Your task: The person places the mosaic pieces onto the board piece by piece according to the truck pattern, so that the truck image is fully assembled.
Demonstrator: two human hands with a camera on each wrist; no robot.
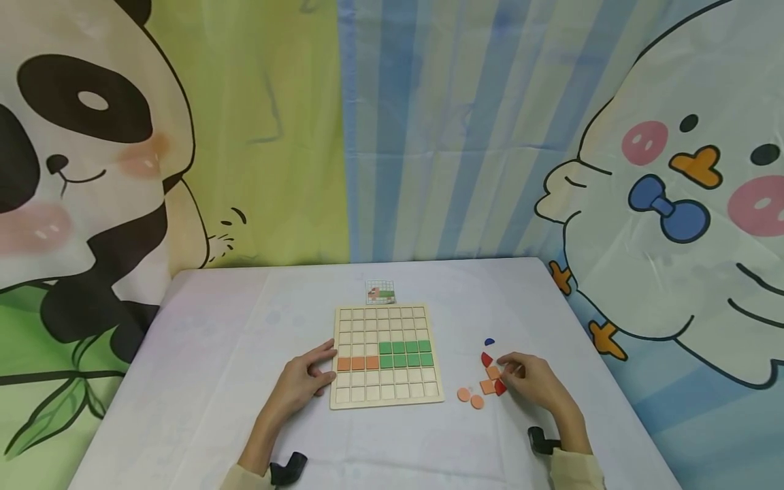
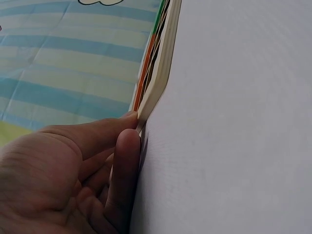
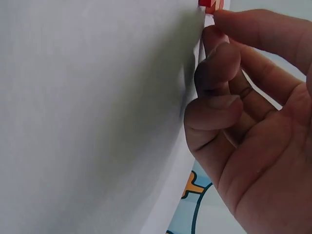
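Through the head view I look down on a white bench (image 1: 245,340), its surface creased toward the near side, its far edge running up to printed cloth: a big panda (image 1: 122,88) on green at the left, blue stripes (image 1: 398,136) in the middle, a round white bird (image 1: 643,272) at the right. A pale gridded board (image 1: 387,393) lies flat near the middle, carrying two rows of green tiles (image 1: 412,348) on its right half and a row of three orange tiles (image 1: 358,363) at its left. Just beyond its far edge sits a small patterned card (image 1: 380,292). Right of the board I have a loose scatter: a blue half-round (image 1: 489,341), two red pieces (image 1: 486,359), two orange squares (image 1: 486,387) and two orange discs (image 1: 463,395). My left hand (image 1: 300,378) touches the board's left edge, thumb and forefinger spread along it, the fingers relaxed. My right hand (image 1: 533,381) is over the scatter's right side, crowding my sight of the nearer red piece; its fingers are bent, thumb and forefinger close together, and I cannot tell whether they have hold of anything. A dark bracket (image 1: 288,469) juts from each wrist.
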